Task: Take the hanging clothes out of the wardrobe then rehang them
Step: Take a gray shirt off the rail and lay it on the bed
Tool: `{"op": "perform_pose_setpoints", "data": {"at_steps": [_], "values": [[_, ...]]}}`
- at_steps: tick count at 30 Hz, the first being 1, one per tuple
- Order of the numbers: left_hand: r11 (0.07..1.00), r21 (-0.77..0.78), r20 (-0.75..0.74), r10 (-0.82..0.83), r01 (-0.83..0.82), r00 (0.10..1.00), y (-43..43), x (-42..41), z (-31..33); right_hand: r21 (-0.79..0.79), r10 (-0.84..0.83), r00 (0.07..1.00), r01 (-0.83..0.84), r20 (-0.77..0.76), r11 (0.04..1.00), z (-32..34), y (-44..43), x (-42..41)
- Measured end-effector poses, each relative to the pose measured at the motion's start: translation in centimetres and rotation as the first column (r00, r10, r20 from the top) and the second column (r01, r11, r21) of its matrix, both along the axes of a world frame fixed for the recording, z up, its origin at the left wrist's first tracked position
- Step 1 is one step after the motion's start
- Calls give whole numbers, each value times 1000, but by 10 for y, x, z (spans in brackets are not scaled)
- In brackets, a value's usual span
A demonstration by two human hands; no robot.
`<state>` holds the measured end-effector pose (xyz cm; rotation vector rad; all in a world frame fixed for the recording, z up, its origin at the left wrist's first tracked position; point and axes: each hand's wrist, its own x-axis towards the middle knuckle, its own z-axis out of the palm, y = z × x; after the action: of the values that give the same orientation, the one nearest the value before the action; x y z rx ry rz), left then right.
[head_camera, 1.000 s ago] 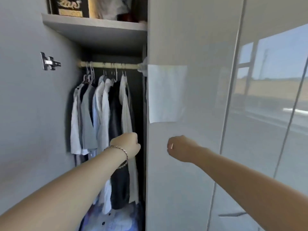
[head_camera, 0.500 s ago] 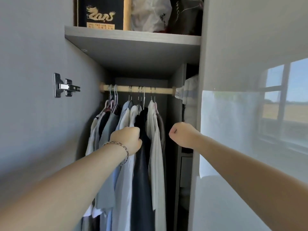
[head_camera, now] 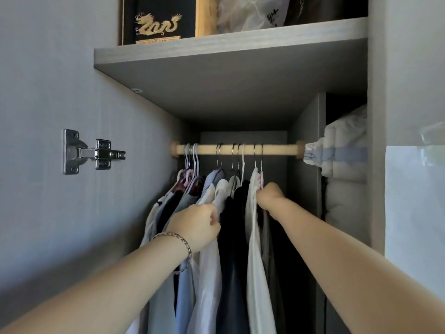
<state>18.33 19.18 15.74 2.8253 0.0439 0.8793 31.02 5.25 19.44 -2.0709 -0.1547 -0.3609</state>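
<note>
Several shirts hang on hangers from a wooden rail [head_camera: 277,149] inside the wardrobe. My right hand [head_camera: 269,196] grips the pink hanger of the rightmost white garment [head_camera: 256,261] just below its hook. My left hand [head_camera: 196,226], with a bracelet on the wrist, has its fingers curled round the shoulder of a white shirt [head_camera: 209,273] beside a black garment [head_camera: 232,237]. More shirts in light blue, grey and white [head_camera: 166,213] hang to the left.
A grey shelf [head_camera: 231,51] sits above the rail and carries a black box with a gold dragon [head_camera: 156,22] and bags. A metal door hinge [head_camera: 91,153] juts from the left wall. Folded white bedding [head_camera: 344,150] fills the compartment to the right; a glossy door [head_camera: 414,213] stands further right.
The view has moved closer and upward. My right hand has gone from hovering in front of the clothes to gripping the rightmost hanger. My left hand stays on the white shirt.
</note>
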Motion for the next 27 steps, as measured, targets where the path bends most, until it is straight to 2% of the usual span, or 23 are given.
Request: {"op": "perform_pose_setpoints", "data": {"at_steps": [3,6,9,12,16,21,24,27], "values": [[999,34,-23,15,-14,1000,7,3,0,158,-35,999,35,-7,987,1,1,6],[999,20,-16,25,-25,1000,12,2,2,233,-82,996,73,27,970,4,-3,8],[999,28,-22,20,-19,1000,12,0,3,266,-197,979,175,59,948,9,-9,0],[998,60,44,18,-21,999,11,-4,3,237,-201,966,160,162,958,-2,-9,-18],[1000,30,132,4,-8,991,3,-13,-7,106,-151,966,131,209,986,-37,-5,-57],[999,-19,172,-45,49,984,-8,-37,-26,-80,-41,992,51,119,995,-63,-22,-120],[992,-42,159,-108,116,981,-18,-54,-43,-170,-18,998,28,61,985,-75,-38,-166],[989,19,103,-149,148,983,-34,-75,-65,-345,-32,996,60,85,937,-91,-65,-212]]}}
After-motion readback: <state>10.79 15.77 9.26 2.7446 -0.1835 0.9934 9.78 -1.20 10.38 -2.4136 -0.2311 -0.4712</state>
